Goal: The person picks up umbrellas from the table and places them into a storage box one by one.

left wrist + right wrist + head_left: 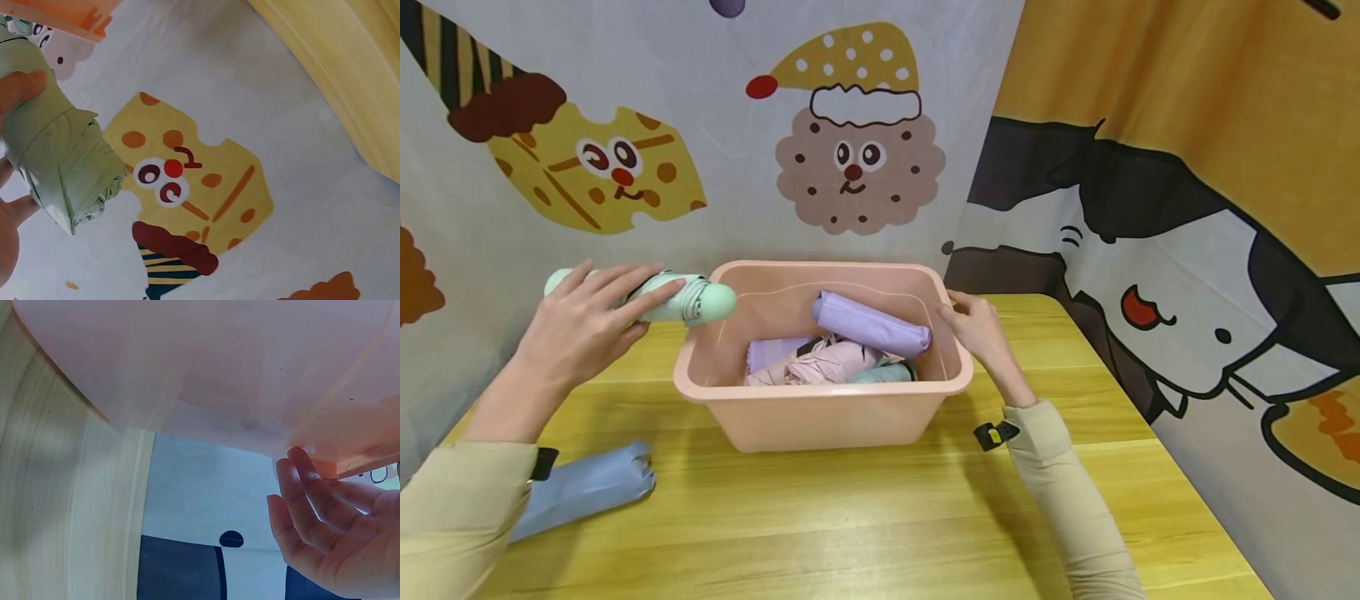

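My left hand (580,321) grips a folded mint-green umbrella (670,298) by its middle, up beside the left end of a pink plastic tub (827,392). Rounded pale green ends show on both sides of the fingers. In the left wrist view, the bunched fabric of the umbrella (62,144) hangs below the thumb. My right hand (976,329) holds the tub's right rim, its fingers curling under the edge in the right wrist view. Inside the tub, a lilac folded umbrella (872,323) lies across a pale pink umbrella (827,362), a teal one (880,373) and another purple one (771,352).
A blue folded umbrella (591,483) lies on the wooden table (865,517), partly behind my left forearm. Behind the tub hangs a cartoon-printed cloth (722,183), which continues down the right side of the table.
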`<action>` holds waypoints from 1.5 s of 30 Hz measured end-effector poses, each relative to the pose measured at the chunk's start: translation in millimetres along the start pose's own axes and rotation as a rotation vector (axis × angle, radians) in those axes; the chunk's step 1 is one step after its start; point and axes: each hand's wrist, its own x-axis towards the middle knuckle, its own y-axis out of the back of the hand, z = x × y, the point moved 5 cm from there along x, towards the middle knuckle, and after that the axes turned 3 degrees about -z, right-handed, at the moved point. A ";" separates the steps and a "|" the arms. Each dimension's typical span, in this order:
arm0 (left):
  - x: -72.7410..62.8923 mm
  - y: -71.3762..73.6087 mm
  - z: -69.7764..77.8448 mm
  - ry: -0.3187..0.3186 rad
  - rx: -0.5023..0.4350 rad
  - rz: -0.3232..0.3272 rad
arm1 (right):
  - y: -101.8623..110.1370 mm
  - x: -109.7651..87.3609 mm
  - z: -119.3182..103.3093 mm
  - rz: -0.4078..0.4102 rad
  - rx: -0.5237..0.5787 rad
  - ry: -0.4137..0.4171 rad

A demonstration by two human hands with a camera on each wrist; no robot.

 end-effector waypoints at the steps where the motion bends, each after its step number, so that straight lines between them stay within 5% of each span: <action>1: 2.2 -1.1 0.9 -0.010 -0.003 0.002 | -0.1 0.0 -0.1 0.000 0.000 0.000; 14: 32.6 -16.3 11.8 -0.115 -0.015 -0.120 | -0.5 -0.6 0.2 -0.007 0.008 0.010; 37: 96.6 -40.7 37.6 -0.303 -0.012 -0.054 | 0.1 -1.2 -0.1 -0.011 0.001 0.007; 45: 118.3 -50.1 50.2 -0.353 -0.010 -0.117 | 0.4 -0.5 -0.3 -0.003 0.000 0.016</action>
